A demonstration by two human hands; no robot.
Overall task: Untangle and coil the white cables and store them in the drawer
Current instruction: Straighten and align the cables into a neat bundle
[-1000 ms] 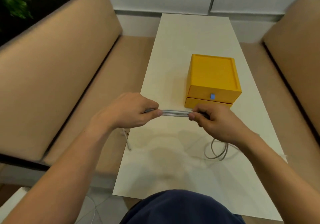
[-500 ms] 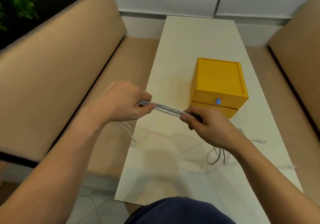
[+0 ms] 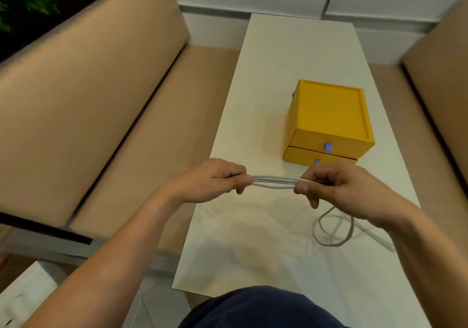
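A bundle of white cable strands (image 3: 274,183) stretches level between my two hands above the white table (image 3: 286,56). My left hand (image 3: 215,182) pinches its left end between thumb and fingers. My right hand (image 3: 336,188) pinches the right end. More of the white cable hangs below my right wrist and lies in a loose loop (image 3: 331,229) on the table. The yellow two-drawer box (image 3: 329,115) stands just beyond my right hand, both drawers closed, each with a small blue pull.
Tan sofas flank the table: one sofa (image 3: 83,105) on the left, another sofa (image 3: 440,79) on the right. A white wall panel closes the far end. My dark-clad lap (image 3: 255,310) sits at the table's near edge.
The bundle was tilted, left end higher, half a second ago; now it lies level. My left hand came down and toward the table's middle, and the hands stand closer together.
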